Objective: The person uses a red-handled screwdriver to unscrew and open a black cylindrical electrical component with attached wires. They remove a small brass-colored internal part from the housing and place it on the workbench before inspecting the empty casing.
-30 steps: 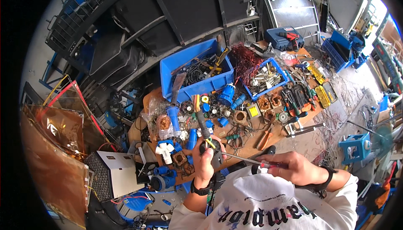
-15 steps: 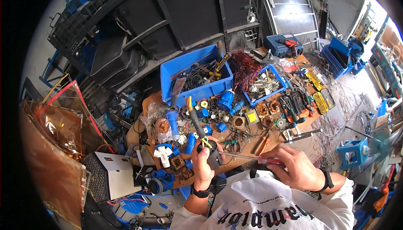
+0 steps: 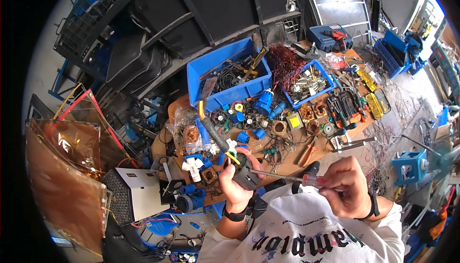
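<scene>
Fingers of the right hand (image 3: pixel 347 186) pinch the screwdriver (image 3: pixel 311 181) by its handle. From afar I see its tip at the black connector (image 3: pixel 248 175), around which the left hand (image 3: pixel 235 188) curls.

Below you: brown wooden bench (image 3: pixel 288 155) | ahead: black panelled metal frame (image 3: pixel 220 4) | your right: pale wire-strewn floor (image 3: pixel 400 101), bright opening (image 3: pixel 423 8)

A crowded wooden table (image 3: pixel 289 162)
Blue crate (image 3: pixel 235 92) at the far edge, blue tray (image 3: pixel 314 98) of metal parts (image 3: pixel 306 85) right of it; orange-handled pliers (image 3: pixel 305 155) near the front edge, yellow case (image 3: pixel 378 105) by the right edge, white pipe fitting (image 3: pixel 193 166) toward the left end.
</scene>
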`<state>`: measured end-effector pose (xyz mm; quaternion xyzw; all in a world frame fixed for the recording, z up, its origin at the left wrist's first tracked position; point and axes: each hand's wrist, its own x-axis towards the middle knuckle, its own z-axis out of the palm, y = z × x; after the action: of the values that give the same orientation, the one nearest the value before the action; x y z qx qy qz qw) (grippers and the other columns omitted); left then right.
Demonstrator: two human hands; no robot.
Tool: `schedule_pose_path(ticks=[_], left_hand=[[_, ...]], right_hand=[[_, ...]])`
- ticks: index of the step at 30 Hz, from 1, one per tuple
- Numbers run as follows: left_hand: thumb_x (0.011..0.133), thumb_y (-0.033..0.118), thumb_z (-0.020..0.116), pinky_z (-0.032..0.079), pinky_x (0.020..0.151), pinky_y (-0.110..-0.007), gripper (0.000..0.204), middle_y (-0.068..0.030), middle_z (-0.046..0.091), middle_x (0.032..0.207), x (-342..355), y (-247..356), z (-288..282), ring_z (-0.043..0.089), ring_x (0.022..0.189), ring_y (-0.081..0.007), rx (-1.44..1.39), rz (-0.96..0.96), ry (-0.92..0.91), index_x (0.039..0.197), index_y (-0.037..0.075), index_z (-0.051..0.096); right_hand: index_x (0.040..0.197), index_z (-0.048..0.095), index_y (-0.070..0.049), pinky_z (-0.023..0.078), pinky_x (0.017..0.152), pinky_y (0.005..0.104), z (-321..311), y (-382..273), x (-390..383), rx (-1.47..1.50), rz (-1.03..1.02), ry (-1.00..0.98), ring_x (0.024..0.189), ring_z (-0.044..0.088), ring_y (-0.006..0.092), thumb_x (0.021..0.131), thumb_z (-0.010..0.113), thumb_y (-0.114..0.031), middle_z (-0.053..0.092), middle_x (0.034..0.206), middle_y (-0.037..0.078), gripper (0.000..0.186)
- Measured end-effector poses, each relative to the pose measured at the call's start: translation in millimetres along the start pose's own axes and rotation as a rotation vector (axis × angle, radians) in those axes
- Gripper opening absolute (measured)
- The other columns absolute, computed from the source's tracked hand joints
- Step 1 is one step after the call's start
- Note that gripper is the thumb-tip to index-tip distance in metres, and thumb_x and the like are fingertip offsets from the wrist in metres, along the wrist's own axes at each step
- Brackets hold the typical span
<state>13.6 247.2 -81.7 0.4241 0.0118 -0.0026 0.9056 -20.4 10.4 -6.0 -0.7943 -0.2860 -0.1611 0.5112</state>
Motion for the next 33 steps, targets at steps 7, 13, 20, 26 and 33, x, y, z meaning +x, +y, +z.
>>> schedule_pose_path(ticks=[7,13,20,26,33], left_hand=[[0.08,0.049,0.045,0.043,0.046,-0.037,0.05,-0.0112,0.052,0.064,1.8,0.2,8.0,0.048,0.049,-0.0224,0.008,0.083,-0.086,0.103,0.005,0.049],[0.08,0.048,0.048,0.044,0.046,-0.037,0.05,-0.0107,0.051,0.063,5.7,0.9,10.3,0.049,0.049,-0.0223,0.002,0.151,-0.116,0.102,0.004,0.048],[0.08,0.05,0.048,0.046,0.049,-0.037,0.051,-0.0104,0.051,0.063,3.8,3.1,1.7,0.051,0.051,-0.0225,0.019,0.193,-0.142,0.101,0.003,0.046],[0.08,0.049,0.048,0.046,0.05,-0.038,0.051,-0.0109,0.051,0.063,4.5,6.3,0.2,0.051,0.052,-0.0229,0.017,0.223,-0.18,0.101,0.003,0.046],[0.081,0.048,0.048,0.046,0.051,-0.038,0.05,-0.0118,0.052,0.064,3.6,7.8,-4.3,0.052,0.054,-0.0235,0.057,0.272,-0.192,0.102,0.003,0.045]], right_hand=[[0.091,0.052,-0.01,0.043,0.06,0.0262,-2.8,13.9,-6.6,0.21,-0.183,0.004,0.07,0.053,0.0156,0.066,0.084,-0.007,0.051,0.089,0.008,0.041],[0.091,0.055,-0.006,0.043,0.057,0.0277,6.5,9.5,-30.5,0.232,0.145,0.138,0.07,0.057,0.0174,0.078,0.07,-0.043,0.057,0.082,0.008,0.042],[0.092,0.054,-0.004,0.042,0.052,0.0265,-19.5,-1.2,0.6,-0.002,-0.025,-0.253,0.062,0.053,0.0184,0.087,0.06,-0.013,0.052,0.085,0.013,0.012],[0.102,0.055,-0.007,0.048,0.058,0.0328,-9.3,9.1,-3.8,0.09,-0.148,-0.116,0.063,0.058,0.0228,0.081,0.071,-0.023,0.059,0.082,0.014,0.031],[0.097,0.054,-0.003,0.047,0.052,0.0295,-7.8,7.5,-23.3,0.095,0.105,-0.032,0.058,0.058,0.02,0.083,0.068,-0.02,0.06,0.086,0.012,0.027]])
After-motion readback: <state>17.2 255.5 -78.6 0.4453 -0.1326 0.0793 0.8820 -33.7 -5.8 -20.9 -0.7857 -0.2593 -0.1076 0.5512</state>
